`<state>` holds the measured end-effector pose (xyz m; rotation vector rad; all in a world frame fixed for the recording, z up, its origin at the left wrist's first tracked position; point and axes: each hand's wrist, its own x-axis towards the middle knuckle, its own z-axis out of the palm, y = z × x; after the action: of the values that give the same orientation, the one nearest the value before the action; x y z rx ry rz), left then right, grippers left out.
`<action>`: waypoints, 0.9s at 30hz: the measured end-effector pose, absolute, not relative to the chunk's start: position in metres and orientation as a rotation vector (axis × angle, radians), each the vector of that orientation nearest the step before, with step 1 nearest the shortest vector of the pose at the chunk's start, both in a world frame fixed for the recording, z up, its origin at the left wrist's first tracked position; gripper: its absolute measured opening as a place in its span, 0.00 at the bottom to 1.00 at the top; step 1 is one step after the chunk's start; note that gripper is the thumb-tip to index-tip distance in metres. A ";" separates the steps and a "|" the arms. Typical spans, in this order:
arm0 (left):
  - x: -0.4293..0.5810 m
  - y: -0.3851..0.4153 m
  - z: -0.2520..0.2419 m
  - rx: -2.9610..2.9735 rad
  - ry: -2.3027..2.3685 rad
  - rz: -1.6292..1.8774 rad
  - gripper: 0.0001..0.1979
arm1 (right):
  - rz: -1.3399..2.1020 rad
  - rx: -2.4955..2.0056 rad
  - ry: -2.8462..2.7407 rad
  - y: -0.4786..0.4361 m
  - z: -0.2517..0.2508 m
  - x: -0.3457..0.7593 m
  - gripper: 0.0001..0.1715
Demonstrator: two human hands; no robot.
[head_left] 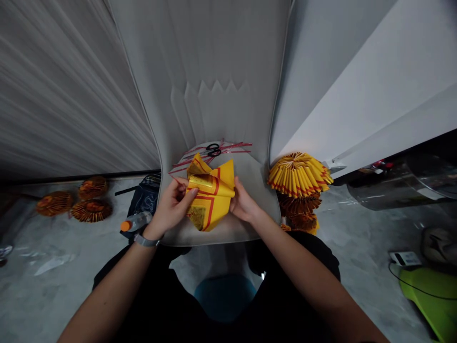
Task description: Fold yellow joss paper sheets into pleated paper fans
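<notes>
Yellow joss paper [218, 200] with red bands and gold patches is held between my two hands above the seat of a grey chair [246, 231]. It is partly folded, with points sticking up at the top. My left hand [174, 202] grips its left side, the thumb lying over the front. On the right edge, my right hand [243, 200] is closed around the paper, with some fingers hidden behind it. Black-handled scissors [213, 150] lie on the seat beyond the paper, among pink-red plastic strings [235, 146].
Right of the chair, a pleated yellow paper fan-shape [299, 174] tops a stack of similar ones. Several gold pleated rounds [91, 209] rest on the floor at left. A bottle with an orange cap [137, 222] lies by a dark bag [144, 196]. A green stool [428, 290] stands at right.
</notes>
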<state>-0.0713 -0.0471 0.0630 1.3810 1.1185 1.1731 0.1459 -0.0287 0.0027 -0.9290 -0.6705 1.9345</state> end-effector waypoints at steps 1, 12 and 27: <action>-0.069 -0.049 0.063 1.345 1.109 1.158 0.22 | 1.962 -0.894 -0.654 -0.028 0.005 0.147 0.38; -0.049 -0.056 0.046 1.251 1.078 1.037 0.57 | 1.475 -1.042 -0.796 -0.023 0.001 0.154 0.33; -0.046 -0.053 0.045 1.482 0.924 0.970 0.56 | 1.208 -1.071 -1.051 -0.019 0.032 0.162 0.31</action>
<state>-0.0460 -0.0533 0.0455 1.4820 0.9244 0.9700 0.1624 -0.0190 0.0325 -1.0710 -1.0510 1.2081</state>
